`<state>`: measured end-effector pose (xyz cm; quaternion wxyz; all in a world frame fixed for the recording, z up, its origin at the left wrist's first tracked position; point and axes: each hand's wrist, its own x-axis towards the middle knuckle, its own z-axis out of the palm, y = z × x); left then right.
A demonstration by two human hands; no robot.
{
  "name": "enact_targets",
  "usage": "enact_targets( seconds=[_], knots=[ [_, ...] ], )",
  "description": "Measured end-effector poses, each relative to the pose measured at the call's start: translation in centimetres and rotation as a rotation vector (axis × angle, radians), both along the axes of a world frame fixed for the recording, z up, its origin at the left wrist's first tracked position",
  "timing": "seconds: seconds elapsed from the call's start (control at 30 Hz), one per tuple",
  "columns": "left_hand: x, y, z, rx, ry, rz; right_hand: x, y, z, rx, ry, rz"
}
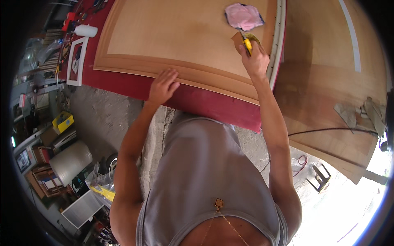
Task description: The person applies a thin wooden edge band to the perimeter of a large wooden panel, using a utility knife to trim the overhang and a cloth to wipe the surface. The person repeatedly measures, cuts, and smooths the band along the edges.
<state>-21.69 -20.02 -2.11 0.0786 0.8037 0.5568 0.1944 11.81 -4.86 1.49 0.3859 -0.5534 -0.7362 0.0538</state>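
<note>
A large wooden panel (164, 30) with brown border strips along its edges lies on a red-covered table (217, 104) in front of me. My left hand (163, 87) rests flat on the panel's near border, fingers stretched out and holding nothing. Over the panel's right side, my right hand (255, 61) is closed around a yellow utility knife (247, 45), its tip pointing away from me. A small brown piece (236, 40) and something olive-yellow show beside the knife; I cannot tell what they are. Just beyond lies a crumpled pink cloth (244, 17) with a dark edge.
A white bottle (85, 30) and a white frame (84, 53) are at the table's left end. Plywood sheets (320, 90) stand to the right, bearing grey gloves or cloth (371, 115) and a dark cable. A small stool (319, 178), a yellow box (62, 122) and a wrapped roll (72, 162) are lower down.
</note>
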Motion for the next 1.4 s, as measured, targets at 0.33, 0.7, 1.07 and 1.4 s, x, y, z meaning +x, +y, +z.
enact_targets(
  seconds=[0.33, 0.7, 1.07, 1.4],
  knots=[
    [-25.2, 0.5, -0.8, 0.021, 0.127, 0.281, -12.4, 2.9, -2.5, 0.140, -0.189, 0.000],
    [-39.6, 4.1, -0.1, 0.058, 0.154, 0.471, -26.7, 5.3, -5.1, -0.407, -0.297, 0.061],
    [-42.6, 8.7, 0.0, -0.226, 0.041, 0.481, -26.4, 1.6, -2.8, -0.174, -0.197, 0.060],
    [-44.9, 9.7, -0.1, -0.181, 0.209, 0.329, 1.6, -13.9, -4.4, -0.290, -0.284, -0.798]
  ],
)
